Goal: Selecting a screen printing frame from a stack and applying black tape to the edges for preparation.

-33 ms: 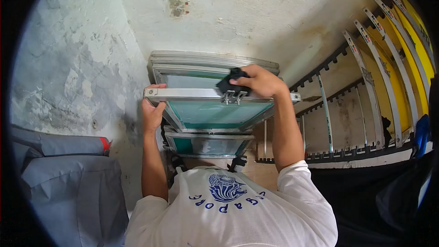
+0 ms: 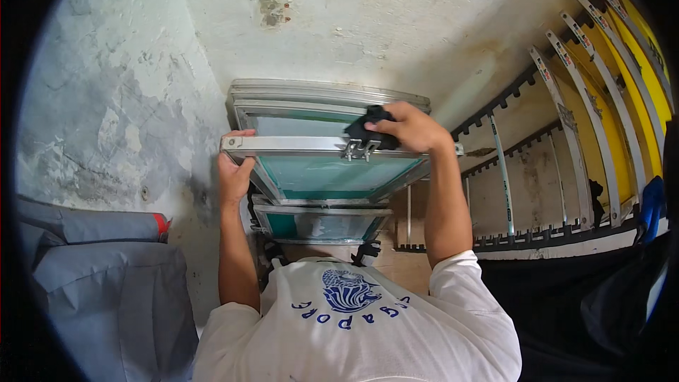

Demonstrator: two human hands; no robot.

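Observation:
A metal-framed printing screen with green mesh point(image 2: 332, 170) is held up in front of me, tilted against a stack of similar frames point(image 2: 329, 95). My left hand point(image 2: 235, 173) grips the frame's left corner. My right hand point(image 2: 407, 127) presses a black cloth point(image 2: 368, 127) onto the top rail, just above a small metal bracket point(image 2: 361, 148). Another green screen point(image 2: 318, 223) stands lower, below the held one.
A stained plaster wall point(image 2: 141, 99) rises behind and to the left. A rack with several yellow-meshed frames in slots point(image 2: 601, 99) stands at the right. Grey fabric-covered bulk point(image 2: 106, 276) lies at the lower left. Dark cloth fills the lower right.

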